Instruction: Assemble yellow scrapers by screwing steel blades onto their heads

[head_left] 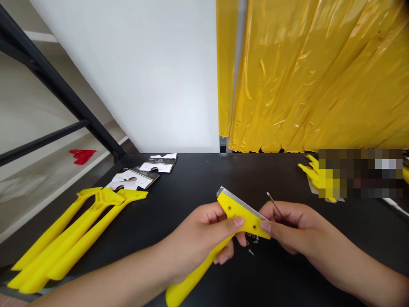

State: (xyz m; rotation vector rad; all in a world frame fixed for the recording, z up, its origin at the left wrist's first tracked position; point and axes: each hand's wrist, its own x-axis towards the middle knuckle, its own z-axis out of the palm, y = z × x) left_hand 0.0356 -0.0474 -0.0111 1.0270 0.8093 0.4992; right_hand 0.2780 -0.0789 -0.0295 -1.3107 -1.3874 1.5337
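Observation:
A yellow scraper [238, 215] with a metal blade strip along its upper edge is held over the dark table, its handle slanting down to the left. My left hand [204, 232] is closed around its neck, thumb on the flat head. My right hand [295, 226] pinches the head's right end, thumb near one of two screw holes. A thin metal rod with a small bent tip [275, 204] sticks up from between the right fingers; its lower end is hidden. Several small screws and nuts [251, 251] lie on the table behind and below the scraper head.
Several yellow scraper handles [79, 234] lie at the left. Behind them are printed cards [136, 178]. More yellow pieces [315, 175] lie at the right beside a blurred-out patch. Yellow plastic sheeting [303, 76] hangs at the back, and a black frame [64, 94] stands at the left.

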